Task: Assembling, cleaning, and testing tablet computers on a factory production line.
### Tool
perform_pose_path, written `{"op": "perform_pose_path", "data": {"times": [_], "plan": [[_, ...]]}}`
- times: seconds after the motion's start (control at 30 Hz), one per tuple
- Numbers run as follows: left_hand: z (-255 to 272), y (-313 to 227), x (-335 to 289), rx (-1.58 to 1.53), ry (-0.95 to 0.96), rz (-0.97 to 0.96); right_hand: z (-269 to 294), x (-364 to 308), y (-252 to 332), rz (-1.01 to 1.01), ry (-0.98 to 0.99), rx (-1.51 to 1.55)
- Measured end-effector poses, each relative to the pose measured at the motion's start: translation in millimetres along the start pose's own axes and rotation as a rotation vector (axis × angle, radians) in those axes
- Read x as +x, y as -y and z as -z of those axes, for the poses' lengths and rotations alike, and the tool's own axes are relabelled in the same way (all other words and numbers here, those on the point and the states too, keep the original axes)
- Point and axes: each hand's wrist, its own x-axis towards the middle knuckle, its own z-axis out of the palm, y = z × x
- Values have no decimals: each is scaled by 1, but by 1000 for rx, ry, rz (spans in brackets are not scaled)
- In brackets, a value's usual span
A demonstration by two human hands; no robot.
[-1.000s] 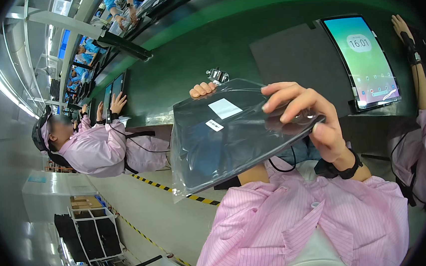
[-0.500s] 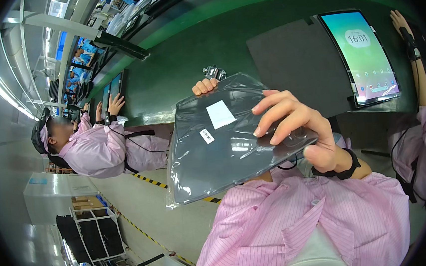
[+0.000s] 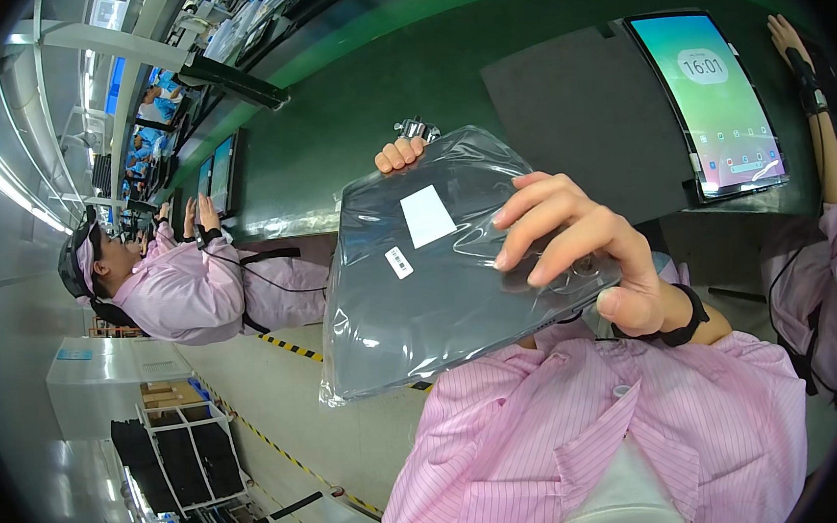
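Observation:
A dark grey tablet in a clear plastic bag [image 3: 383, 309] is held up in front of me, tilted. On its face are a white blank-looking label [image 3: 428, 215] and a small barcode sticker [image 3: 398, 262]. My left hand [image 3: 398, 154] grips its far edge; only the fingertips show, the rest is behind the tablet. My right hand [image 3: 594, 248] holds the right end, fingers bent over the bagged face and thumb at the near edge. A black band [image 3: 688, 316] circles my right wrist.
On the green bench [image 3: 347, 100] lie a dark grey mat [image 3: 580, 131] and a lit tablet [image 3: 711, 106]. A shiny metal fitting [image 3: 417, 129] stands behind my left fingers. One person [image 3: 185, 290] works at the left; another person's arm [image 3: 826, 156] reaches in at the right.
The bagged tablet has shifted slightly left with both my hands still on it. The person at the left has drawn their hands back from the screens beside them.

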Motion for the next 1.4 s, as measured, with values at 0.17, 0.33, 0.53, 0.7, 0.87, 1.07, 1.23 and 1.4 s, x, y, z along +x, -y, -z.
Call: {"op": "perform_pose_path", "data": {"times": [0.17, 0.33, 0.53, 0.7, 0.87, 1.07, 1.23, 1.4], "plan": [[-5, 4, -8, -16, -9, -12, 6, -13, 8, -129, -228, 208], [-6, 11, -13, -23, -29, -19, 17, -14, 18, -348, -243, 257], [-9, 25, 7, -105, 113, -58, 35, 20, 26, -374, 50, -80], [-2, 39, 50, -126, 267, -137, 26, 38, 15, -245, -20, -171], [-3, 64, 74, -205, 292, -303, 24, 48, 14, -270, -57, -169], [-14, 83, 81, -213, 244, -329, 30, 50, 13, -269, -127, -145], [-12, 91, 69, -208, 245, -329, 34, 45, 6, -292, -154, -154], [-12, 89, 61, -196, 227, -312, 33, 42, 5, -329, -170, -150]]}}
